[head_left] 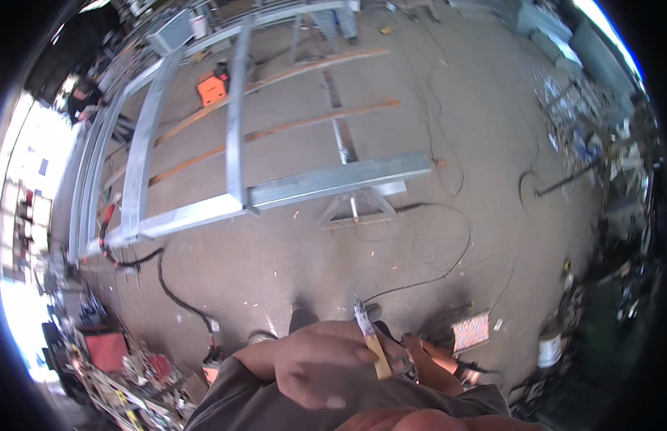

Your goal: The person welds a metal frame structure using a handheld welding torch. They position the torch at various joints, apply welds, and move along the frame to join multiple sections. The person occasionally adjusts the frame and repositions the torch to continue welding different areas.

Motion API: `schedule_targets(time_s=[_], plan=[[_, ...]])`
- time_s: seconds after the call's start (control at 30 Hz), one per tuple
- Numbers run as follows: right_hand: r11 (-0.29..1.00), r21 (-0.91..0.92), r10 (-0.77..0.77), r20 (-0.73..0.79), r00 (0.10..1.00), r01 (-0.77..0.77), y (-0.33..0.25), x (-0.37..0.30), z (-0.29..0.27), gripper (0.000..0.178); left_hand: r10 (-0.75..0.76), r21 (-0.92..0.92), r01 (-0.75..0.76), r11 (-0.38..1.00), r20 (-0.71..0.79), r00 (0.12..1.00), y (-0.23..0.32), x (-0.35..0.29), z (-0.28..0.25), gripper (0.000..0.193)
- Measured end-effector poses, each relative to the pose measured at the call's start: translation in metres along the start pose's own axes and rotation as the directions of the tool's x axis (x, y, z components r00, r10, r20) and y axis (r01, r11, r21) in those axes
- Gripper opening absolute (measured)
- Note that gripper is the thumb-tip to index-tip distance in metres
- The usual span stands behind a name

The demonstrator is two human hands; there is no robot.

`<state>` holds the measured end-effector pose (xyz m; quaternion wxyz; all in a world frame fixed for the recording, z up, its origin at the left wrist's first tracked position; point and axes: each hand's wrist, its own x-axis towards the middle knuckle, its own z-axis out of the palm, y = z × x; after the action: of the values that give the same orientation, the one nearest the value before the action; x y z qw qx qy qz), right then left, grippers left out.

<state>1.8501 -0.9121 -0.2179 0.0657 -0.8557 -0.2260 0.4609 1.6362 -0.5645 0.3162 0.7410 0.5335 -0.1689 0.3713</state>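
Yellow-handled tool (pixel 370 335), one, against one left hand (pixel 318 365)

We see smooth, glossy metal on the frame (pixel 235 122), a matt floor (pixel 297 251), matt cloth clothing (pixel 229 395), and a smooth, wood-like tool handle (pixel 381 361).

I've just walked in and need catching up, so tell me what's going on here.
A person's left hand, blurred, is at a yellow-handled tool whose narrow end points away from the body; the exact grip is unclear. Beyond, a silver metal frame stretches across the upper left, an orange box showing between its beams. Another person is near its far left side.
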Motion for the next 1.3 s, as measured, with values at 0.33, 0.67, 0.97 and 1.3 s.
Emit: schedule_targets(time_s=[0.33, 0.67, 0.97, 1.3], plan=[[0.363, -0.74, -0.504, 0.355, 0.787, 0.566, -0.14, -0.044, 0.025, 0.017, 0.388, 0.001, -0.389, 0.921, 0.024, 0.921, 0.213, -0.121, -0.021, 0.053], [0.949, 0.184, -0.292, 0.197, 0.936, 0.258, -0.421, -0.037, 0.135, 0.032, 0.621, 0.5, -0.464, 0.731, -0.205, 0.757, 0.366, -0.261, -0.037, 0.049], [0.866, -0.152, -0.335, 0.529, 0.779, 0.476, -0.627, -0.037, 0.262, 0.037, 0.64, 0.732, -0.278, 0.622, -0.27, 0.72, 0.449, -0.322, -0.11, 0.06], [0.891, -0.21, -0.199, 0.615, 0.763, 0.402, -0.802, -0.062, 0.346, 0.038, 0.255, 0.258, 0.079, 0.963, -0.966, 0.049, 0.486, -0.444, -0.231, 0.073]])
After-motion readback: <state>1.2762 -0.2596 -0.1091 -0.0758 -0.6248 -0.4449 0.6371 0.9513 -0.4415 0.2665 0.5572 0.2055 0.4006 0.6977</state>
